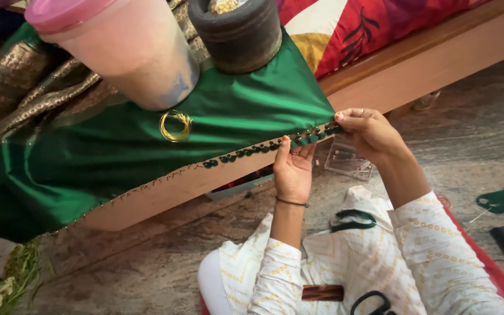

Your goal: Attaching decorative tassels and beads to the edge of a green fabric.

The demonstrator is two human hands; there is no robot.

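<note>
Both hands work at the green cloth's (147,151) beaded edge (263,149). The left hand (293,169) pinches the beads; the right hand (366,131) pinches the edge's end, beside the left.

Green cloth (147,146), bead-trimmed edge (263,149) along bed frame

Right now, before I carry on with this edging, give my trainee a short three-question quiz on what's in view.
1. True or false: both hands are at the beaded edge of the green cloth.
2. What lies on the green cloth just below the pink-lidded jar? A) a coil of gold thread B) a pair of scissors C) a clear box
3. Which hand pinches the edging at its far end, near the cloth's corner?

Key:
1. True: the left hand and the right hand both touch it.
2. A, the coil of gold thread.
3. The right hand.
</note>
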